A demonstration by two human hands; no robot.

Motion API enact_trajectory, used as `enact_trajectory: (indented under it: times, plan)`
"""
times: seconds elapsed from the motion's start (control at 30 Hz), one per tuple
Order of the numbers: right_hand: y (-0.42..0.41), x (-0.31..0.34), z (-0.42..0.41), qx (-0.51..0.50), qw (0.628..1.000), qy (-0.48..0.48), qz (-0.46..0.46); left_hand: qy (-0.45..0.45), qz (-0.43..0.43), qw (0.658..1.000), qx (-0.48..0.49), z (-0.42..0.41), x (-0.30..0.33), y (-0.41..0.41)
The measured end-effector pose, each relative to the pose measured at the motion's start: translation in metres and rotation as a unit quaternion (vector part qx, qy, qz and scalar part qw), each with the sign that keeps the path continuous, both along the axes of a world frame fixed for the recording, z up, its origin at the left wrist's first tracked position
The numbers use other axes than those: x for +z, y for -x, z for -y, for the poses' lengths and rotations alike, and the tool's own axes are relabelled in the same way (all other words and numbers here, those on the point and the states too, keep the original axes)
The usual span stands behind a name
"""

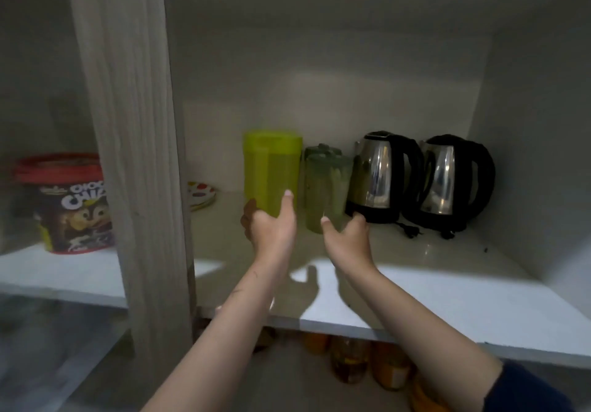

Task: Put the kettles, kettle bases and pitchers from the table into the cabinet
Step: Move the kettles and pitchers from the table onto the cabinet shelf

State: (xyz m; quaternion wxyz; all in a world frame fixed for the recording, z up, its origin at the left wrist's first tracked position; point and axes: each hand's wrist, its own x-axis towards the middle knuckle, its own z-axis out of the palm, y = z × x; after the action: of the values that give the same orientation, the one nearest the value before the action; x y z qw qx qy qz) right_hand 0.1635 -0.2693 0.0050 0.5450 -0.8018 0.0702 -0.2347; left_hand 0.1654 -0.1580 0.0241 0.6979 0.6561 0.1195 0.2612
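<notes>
Nearest to us, below the shelf (pixel 447 299), we see jars (pixel 367 363) with orange and yellow contents. Our two forearms reach up over the shelf edge. Our left hand (pixel 271 229) curls around the base of the bright green pitcher (pixel 271 168), thumb up against its side. Our right hand (pixel 347 235) is spread, its thumb touching the darker green pitcher (pixel 326 187), its fingers near the foot of the first kettle (pixel 374 178); we cannot tell if it grips anything. The pitchers stand upright side by side. A second kettle (pixel 447 181) stands just right of the first. Further left lie spotted plates (pixel 201 195), and past the wooden post (pixel 134 155) a red-lidded tub (pixel 70 203).
</notes>
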Motion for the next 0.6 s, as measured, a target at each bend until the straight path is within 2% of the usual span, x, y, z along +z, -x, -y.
enact_trajectory:
  times: [0.1, 0.23, 0.37, 0.47, 0.6]
  plan:
    - [0.038, -0.007, -0.006, 0.035, 0.999, 0.012, -0.014, -0.022, -0.027, 0.998, -0.047, -0.001, -0.02, 0.046]
    - [0.092, -0.013, -0.021, 0.079, 0.997, 0.014, 0.0, -0.018, -0.008, 0.999, -0.04, -0.01, -0.041, 0.122]
    - [0.156, -0.039, -0.046, 0.151, 0.987, 0.041, 0.048, 0.007, 0.012, 0.999, 0.03, -0.031, -0.068, 0.194]
    - [0.209, -0.065, -0.072, 0.202, 0.973, 0.062, 0.092, 0.024, -0.017, 0.994, 0.102, -0.056, -0.097, 0.245]
    - [0.265, -0.094, -0.124, 0.313, 0.945, 0.065, 0.065, -0.003, -0.07, 0.98, 0.188, -0.111, -0.135, 0.31]
